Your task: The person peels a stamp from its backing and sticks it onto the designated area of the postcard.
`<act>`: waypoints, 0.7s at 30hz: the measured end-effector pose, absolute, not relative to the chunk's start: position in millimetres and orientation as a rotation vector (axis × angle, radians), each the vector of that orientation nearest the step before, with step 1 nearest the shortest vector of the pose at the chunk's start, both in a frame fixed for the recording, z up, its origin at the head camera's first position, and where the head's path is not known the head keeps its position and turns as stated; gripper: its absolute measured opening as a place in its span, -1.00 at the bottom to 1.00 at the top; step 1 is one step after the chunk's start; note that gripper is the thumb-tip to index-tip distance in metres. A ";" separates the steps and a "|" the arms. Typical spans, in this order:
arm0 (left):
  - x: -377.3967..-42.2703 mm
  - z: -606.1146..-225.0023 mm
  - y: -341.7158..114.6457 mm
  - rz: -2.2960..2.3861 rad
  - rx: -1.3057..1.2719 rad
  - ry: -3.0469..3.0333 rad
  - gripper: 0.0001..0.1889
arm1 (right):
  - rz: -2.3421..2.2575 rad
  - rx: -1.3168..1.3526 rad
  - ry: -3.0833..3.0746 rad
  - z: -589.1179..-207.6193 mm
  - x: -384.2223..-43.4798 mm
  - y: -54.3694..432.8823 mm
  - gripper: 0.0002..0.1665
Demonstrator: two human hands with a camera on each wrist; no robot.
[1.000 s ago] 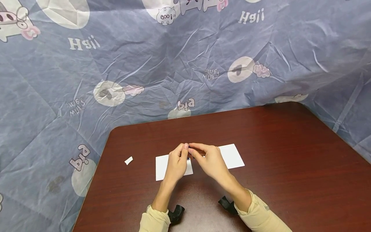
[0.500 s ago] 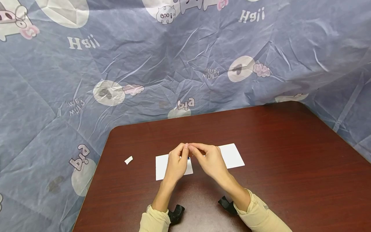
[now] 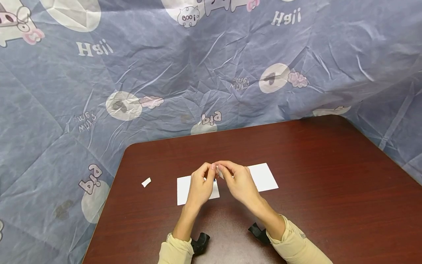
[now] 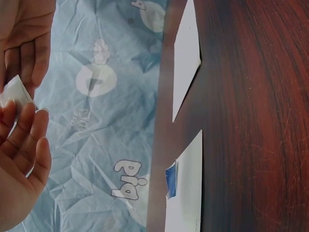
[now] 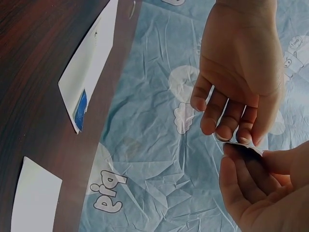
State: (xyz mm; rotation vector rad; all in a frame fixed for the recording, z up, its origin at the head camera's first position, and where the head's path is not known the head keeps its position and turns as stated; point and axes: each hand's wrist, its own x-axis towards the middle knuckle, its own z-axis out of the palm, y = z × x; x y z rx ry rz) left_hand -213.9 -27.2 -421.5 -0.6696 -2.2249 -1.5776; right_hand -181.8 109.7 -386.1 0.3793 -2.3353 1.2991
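Above the table (image 3: 313, 165), both hands meet fingertip to fingertip in the head view. Between them is a small pale packet (image 4: 17, 94) with a serrated edge, seen best in the left wrist view. My left hand (image 3: 202, 185) pinches one side of it with thumb and fingers. The right hand (image 3: 243, 183) pinches the other side, its thumb on the packet's near face. From the right wrist camera, the packet (image 5: 246, 146) appears nearly edge-on and dark beneath. Fingers hide much of it in the head view.
A white card (image 3: 182, 190) with a torn blue patch (image 4: 171, 181) lies below the left hand. Another white card (image 3: 263, 178) lies beyond the right hand. A small white scrap (image 3: 146, 182) sits farther left. A patterned blue cloth (image 3: 165, 73) hangs behind the table.
The right hand's fingers have shifted slightly, and the pale face of the packet now shows between the hands. The left hand has barely moved; the cards and scrap stay put.
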 end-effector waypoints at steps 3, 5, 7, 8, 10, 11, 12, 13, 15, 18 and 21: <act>-214.4 -422.5 -27.2 -1.557 -0.670 -2.228 -0.73 | 1.289 0.385 -2.339 -386.3 -181.6 110.2 -0.82; -214.5 -422.6 -27.1 -1.550 -0.671 -2.231 -0.73 | 1.289 0.389 -2.339 -386.4 -181.6 110.3 -0.82; -214.5 -422.6 -27.1 -1.545 -0.672 -2.237 -0.73 | 1.288 0.397 -2.335 -386.9 -181.8 110.6 -0.81; -214.5 -422.6 -27.2 -1.546 -0.674 -2.240 -0.73 | 1.287 0.402 -2.334 -387.0 -181.9 110.6 -0.81; -214.4 -422.7 -27.3 -1.546 -0.676 -2.245 -0.73 | 1.293 0.411 -2.331 -387.1 -182.1 110.6 -0.81; -214.3 -422.6 -27.4 -1.544 -0.676 -2.248 -0.73 | 1.298 0.414 -2.331 -387.2 -182.2 110.6 -0.82; -214.3 -422.6 -27.5 -1.545 -0.677 -2.250 -0.73 | 1.305 0.417 -2.332 -387.2 -182.3 110.7 -0.82; -214.3 -422.7 -27.5 -1.545 -0.676 -2.252 -0.73 | 1.315 0.419 -2.332 -387.2 -182.2 110.7 -0.82; -214.3 -422.6 -27.6 -1.541 -0.672 -2.257 -0.72 | 1.329 0.424 -2.335 -387.1 -182.5 110.9 -0.82; -214.4 -422.5 -27.4 -1.534 -0.663 -2.263 -0.72 | 1.340 0.426 -2.338 -387.1 -182.8 111.5 -0.82; -214.2 -422.3 -27.2 -1.527 -0.662 -2.262 -0.72 | 1.336 0.424 -2.340 -387.2 -183.2 111.8 -0.82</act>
